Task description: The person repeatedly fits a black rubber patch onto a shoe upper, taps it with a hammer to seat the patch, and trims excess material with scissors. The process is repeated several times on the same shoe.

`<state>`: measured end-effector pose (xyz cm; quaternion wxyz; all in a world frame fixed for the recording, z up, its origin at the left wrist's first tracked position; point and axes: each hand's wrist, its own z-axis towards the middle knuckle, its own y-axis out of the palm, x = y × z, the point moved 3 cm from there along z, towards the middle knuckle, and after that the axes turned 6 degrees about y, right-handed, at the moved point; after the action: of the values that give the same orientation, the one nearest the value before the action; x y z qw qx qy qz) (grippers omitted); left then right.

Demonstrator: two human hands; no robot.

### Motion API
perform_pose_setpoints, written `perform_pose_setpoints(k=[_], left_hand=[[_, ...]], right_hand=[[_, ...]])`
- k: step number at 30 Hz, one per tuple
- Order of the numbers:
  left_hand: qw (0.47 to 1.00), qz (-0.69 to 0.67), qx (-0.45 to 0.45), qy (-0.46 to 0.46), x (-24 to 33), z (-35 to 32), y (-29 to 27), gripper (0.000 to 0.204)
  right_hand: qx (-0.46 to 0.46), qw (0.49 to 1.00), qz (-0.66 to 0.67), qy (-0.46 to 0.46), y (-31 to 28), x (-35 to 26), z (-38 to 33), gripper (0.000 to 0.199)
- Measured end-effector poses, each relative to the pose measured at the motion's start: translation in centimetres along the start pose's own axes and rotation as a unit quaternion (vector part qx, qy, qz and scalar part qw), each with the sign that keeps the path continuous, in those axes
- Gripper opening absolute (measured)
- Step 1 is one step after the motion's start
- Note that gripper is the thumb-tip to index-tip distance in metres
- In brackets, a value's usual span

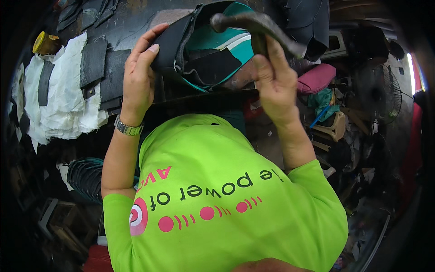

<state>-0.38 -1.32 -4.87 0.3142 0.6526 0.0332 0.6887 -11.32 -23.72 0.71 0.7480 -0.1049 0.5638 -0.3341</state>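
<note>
My right hand (277, 86) is closed around the handle of a worn metal hammer (253, 22), raised over the right part of the work. At the bench edge lies a black piece with teal lining (174, 43), bent into an open loop with grey raw edges. My left hand (140, 75) grips its left side, with thumb and fingertips on the black outer face. The hammer head is apart from the piece in this view and hides part of its far right side. My left wrist wears a metal watch (128, 127).
Left on the dark bench (127, 31) are crumpled white cloth (65, 99), black cut pieces (94, 62) and a yellow tub (45, 43). Black material (308, 22) hangs at the right. Beyond are a pink cushion-like item (317, 78), a stool (333, 127) and a fan (389, 93).
</note>
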Motion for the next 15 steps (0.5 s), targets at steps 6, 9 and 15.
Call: perform_pose_setpoints(k=[6, 9, 15], left_hand=[[1.0, -0.015, -0.026, 0.004, -0.4, 0.9, 0.7, 0.043], [1.0, 0.005, -0.02, 0.015, -0.4, 1.4, 0.8, 0.042], [0.997, 0.031, -0.043, 0.061, -1.1, 2.9, 1.0, 0.039]], right_hand=[[-0.086, 0.989, -0.113, 0.043, 0.1, 0.8, -0.5, 0.043], [0.038, 0.997, 0.067, 0.028, -1.0, 0.7, -1.2, 0.037], [-0.061, 0.993, -0.089, 0.054, -0.6, 1.6, -2.4, 0.033]])
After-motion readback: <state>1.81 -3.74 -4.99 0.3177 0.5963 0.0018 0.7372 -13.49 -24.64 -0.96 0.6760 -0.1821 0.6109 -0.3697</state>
